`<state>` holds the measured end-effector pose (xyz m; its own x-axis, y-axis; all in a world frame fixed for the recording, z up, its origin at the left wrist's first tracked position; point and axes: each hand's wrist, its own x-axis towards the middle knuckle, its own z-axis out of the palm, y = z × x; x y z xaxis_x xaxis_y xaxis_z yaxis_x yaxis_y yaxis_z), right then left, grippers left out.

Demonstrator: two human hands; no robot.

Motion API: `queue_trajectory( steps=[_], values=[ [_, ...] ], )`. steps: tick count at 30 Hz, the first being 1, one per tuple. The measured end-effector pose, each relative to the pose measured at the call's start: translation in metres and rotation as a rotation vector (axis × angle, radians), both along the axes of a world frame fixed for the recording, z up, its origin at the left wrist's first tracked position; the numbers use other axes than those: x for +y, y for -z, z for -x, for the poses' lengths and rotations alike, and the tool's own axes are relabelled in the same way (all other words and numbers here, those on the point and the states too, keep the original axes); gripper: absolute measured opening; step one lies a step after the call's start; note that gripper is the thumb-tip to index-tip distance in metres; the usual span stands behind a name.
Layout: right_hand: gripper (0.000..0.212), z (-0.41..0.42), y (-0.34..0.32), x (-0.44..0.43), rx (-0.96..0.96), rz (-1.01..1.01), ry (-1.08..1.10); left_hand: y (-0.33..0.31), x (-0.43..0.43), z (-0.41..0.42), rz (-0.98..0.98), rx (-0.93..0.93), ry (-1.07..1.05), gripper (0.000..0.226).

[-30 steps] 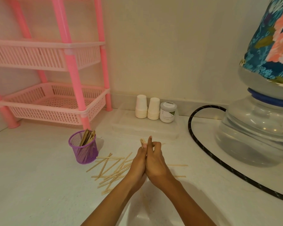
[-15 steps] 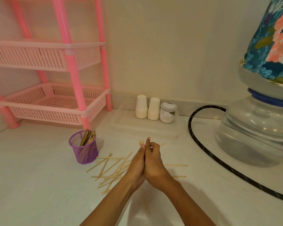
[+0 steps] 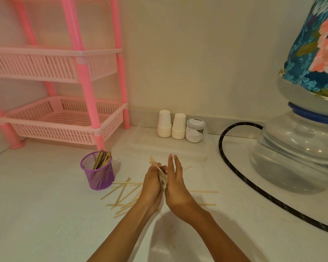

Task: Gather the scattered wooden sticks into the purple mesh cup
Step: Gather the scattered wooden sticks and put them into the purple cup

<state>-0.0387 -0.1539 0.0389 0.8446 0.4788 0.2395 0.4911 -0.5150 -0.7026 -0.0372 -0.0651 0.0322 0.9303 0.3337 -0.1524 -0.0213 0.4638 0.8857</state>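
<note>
The purple mesh cup (image 3: 98, 172) stands left of centre with several wooden sticks (image 3: 102, 160) upright in it. More scattered sticks (image 3: 124, 193) lie on the white surface right of the cup, partly hidden under my arms. My left hand (image 3: 152, 183) is closed around a small bundle of sticks (image 3: 154, 162) whose tips poke up above its fingers. My right hand (image 3: 175, 183) is beside it with fingers straight and apart, its palm against the bundle's side.
A pink plastic shelf rack (image 3: 64, 120) stands at the back left. Two stacks of paper cups (image 3: 171, 126) and a small jar (image 3: 195, 130) sit on a clear tray by the wall. A black hose (image 3: 235, 173) curves to a water jug (image 3: 301, 152) on the right.
My hands were pressed flat together around the sticks. Now they have parted slightly, the left curled around the bundle and the right opened alongside.
</note>
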Motion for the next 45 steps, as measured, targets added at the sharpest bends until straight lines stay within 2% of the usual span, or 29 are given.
queue_trajectory(
  steps=[6, 12, 14, 19, 22, 28, 32, 35, 39, 42, 45],
  values=[
    [0.093, 0.0, 0.001, -0.011, 0.022, -0.1, -0.015, -0.02, 0.025, -0.009, -0.055, -0.094, -0.222, 0.03],
    [0.089, -0.002, 0.014, -0.014, 0.051, -0.087, -0.086, -0.033, 0.048, -0.013, -0.145, -0.17, -0.291, 0.029],
    [0.089, -0.004, 0.02, -0.02, 0.056, -0.094, -0.082, -0.043, 0.061, -0.012, -0.255, -0.207, -0.364, 0.028],
    [0.082, -0.01, 0.032, -0.038, 0.072, -0.11, -0.042, -0.07, 0.11, -0.004, -0.675, -0.345, -0.525, 0.033],
    [0.075, -0.014, 0.039, -0.049, 0.091, -0.093, 0.002, -0.072, 0.142, -0.006, -0.938, -0.27, -0.48, 0.026],
    [0.073, -0.023, 0.051, -0.057, 0.07, -0.045, 0.055, -0.043, 0.174, -0.006, -1.049, 0.033, -0.332, 0.022],
    [0.076, -0.025, 0.052, -0.06, 0.058, -0.053, 0.043, -0.029, 0.178, -0.004, -1.183, 0.121, -0.269, 0.021],
    [0.071, -0.023, 0.051, -0.061, -0.018, 0.027, 0.058, -0.029, 0.174, -0.001, -1.23, 0.112, -0.273, 0.015],
    [0.057, -0.02, 0.047, -0.061, -0.146, 0.117, 0.097, -0.032, 0.156, 0.004, -1.4, 0.01, -0.404, 0.039],
    [0.047, -0.012, 0.043, -0.057, -0.167, 0.129, 0.078, -0.031, 0.131, 0.009, -1.46, -0.113, -0.39, 0.031],
    [0.049, 0.003, 0.049, -0.047, -0.174, 0.224, -0.068, -0.018, 0.101, 0.012, -1.522, -0.194, -0.271, 0.022]
  ],
)
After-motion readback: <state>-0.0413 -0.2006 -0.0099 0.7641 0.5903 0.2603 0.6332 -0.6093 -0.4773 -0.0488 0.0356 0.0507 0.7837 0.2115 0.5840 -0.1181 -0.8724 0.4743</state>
